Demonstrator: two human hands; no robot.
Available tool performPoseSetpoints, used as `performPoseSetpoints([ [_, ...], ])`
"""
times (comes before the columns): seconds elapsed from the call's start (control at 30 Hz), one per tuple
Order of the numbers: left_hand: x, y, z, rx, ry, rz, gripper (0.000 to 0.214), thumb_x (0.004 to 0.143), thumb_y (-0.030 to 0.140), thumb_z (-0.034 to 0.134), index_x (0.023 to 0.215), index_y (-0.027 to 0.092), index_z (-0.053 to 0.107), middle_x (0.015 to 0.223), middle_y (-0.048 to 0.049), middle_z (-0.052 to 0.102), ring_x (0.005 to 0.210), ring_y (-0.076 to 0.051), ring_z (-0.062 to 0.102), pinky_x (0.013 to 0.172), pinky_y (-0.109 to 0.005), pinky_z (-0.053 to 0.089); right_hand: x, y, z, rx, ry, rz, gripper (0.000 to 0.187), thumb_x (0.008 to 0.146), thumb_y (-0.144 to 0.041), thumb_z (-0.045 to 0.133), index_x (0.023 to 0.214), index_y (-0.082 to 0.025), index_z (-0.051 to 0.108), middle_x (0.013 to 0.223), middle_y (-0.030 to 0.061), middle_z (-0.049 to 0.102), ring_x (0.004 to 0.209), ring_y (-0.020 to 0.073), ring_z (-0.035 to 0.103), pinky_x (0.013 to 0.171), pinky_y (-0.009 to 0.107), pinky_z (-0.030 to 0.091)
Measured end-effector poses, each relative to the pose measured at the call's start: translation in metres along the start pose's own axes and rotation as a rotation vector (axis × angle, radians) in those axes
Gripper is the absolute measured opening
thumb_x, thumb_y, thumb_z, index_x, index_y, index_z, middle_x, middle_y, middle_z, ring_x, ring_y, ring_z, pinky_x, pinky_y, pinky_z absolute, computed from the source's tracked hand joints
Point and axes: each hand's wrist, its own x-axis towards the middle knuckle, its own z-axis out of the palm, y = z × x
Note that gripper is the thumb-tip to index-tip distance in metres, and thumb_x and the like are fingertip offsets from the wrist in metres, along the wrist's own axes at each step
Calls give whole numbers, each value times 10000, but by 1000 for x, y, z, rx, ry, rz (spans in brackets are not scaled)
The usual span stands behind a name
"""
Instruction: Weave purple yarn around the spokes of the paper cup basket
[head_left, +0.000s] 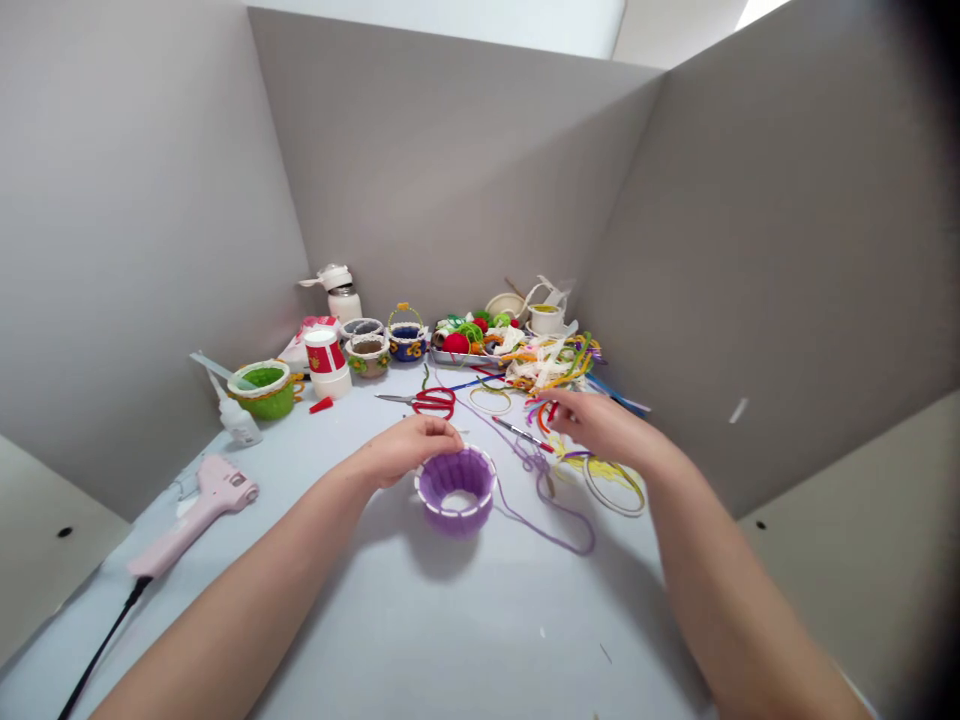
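Observation:
A small cup wrapped in purple yarn stands on the table in front of me. My left hand rests on its far left rim with the fingers curled round it. A loose purple yarn strand trails from the cup to the right. My right hand hovers over a pile of coloured pipe cleaners, fingers bent and pinched together near a red-tipped stick; what they hold is hidden.
Red-handled scissors lie behind the cup. A pink glue gun lies at the left, its cord running off the front edge. Small decorated baskets, a green bowl, a red paper cup and a tray of yarn line the back. Grey partition walls enclose the table.

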Motion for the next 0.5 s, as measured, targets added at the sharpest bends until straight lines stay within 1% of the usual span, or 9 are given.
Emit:
performPoseSetpoints([
  [0.07, -1, 2, 2, 60, -11, 3, 234, 697, 364, 621, 752, 137, 630, 652, 26, 545, 569, -84, 431, 524, -206, 294, 49, -18, 21, 71, 28, 5, 243, 771, -150, 647, 1008, -194, 681, 793, 15, 675, 631, 111, 586, 585, 210, 439],
  [0.13, -1, 2, 5, 96, -28, 15, 221, 699, 349, 603, 758, 137, 627, 668, 21, 559, 589, -93, 450, 546, -211, 326, 100, -38, 45, 161, -17, 42, 203, 836, -192, 609, 1032, -182, 661, 837, 18, 680, 633, 106, 599, 615, 222, 471],
  [0.17, 0, 1, 6, 103, -26, 9, 215, 699, 341, 595, 756, 136, 624, 676, 17, 566, 597, -97, 461, 556, -215, 341, 125, -46, 58, 198, -34, 72, 208, 871, -215, 578, 1065, -171, 642, 848, 24, 678, 647, 116, 610, 625, 240, 491],
  [0.2, 1, 0, 7, 103, -34, 11, 211, 698, 333, 588, 756, 134, 623, 680, 13, 570, 598, -98, 464, 559, -217, 350, 148, -53, 70, 232, -42, 105, 226, 901, -250, 551, 1095, -156, 619, 900, 39, 673, 708, 134, 627, 663, 268, 514],
  [0.27, 3, -3, 8, 112, -44, 9, 200, 698, 318, 575, 754, 131, 621, 672, 10, 571, 590, -98, 465, 551, -219, 351, 188, -62, 91, 296, -59, 185, 301, 920, -320, 546, 1163, -141, 565, 1117, 81, 609, 927, 182, 620, 790, 375, 536],
  [0.3, 4, -5, 8, 112, -47, 20, 197, 700, 313, 569, 755, 131, 621, 677, 8, 573, 596, -99, 470, 554, -219, 354, 204, -64, 99, 331, -69, 220, 315, 921, -317, 544, 1192, -157, 554, 1189, 91, 579, 997, 201, 601, 838, 404, 523],
  [0.37, 6, -7, 8, 114, -54, 18, 186, 697, 302, 564, 751, 132, 618, 678, 6, 574, 597, -99, 474, 548, -216, 355, 229, -65, 112, 395, -91, 285, 322, 921, -318, 546, 1201, -158, 548, 1202, 93, 572, 1012, 206, 596, 846, 414, 520],
  [0.43, 6, -8, 7, 115, -48, 16, 181, 705, 296, 551, 753, 135, 618, 680, 7, 573, 595, -97, 472, 534, -210, 348, 245, -63, 120, 457, -134, 341, 320, 920, -317, 546, 1198, -160, 550, 1197, 93, 576, 1007, 205, 597, 842, 411, 522],
  [0.5, 6, -7, 6, 121, -48, 18, 170, 704, 285, 549, 744, 135, 619, 680, 8, 575, 599, -95, 471, 533, -206, 349, 257, -63, 122, 523, -180, 390, 322, 920, -318, 547, 1199, -158, 550, 1196, 94, 576, 1006, 206, 598, 842, 411, 522],
])
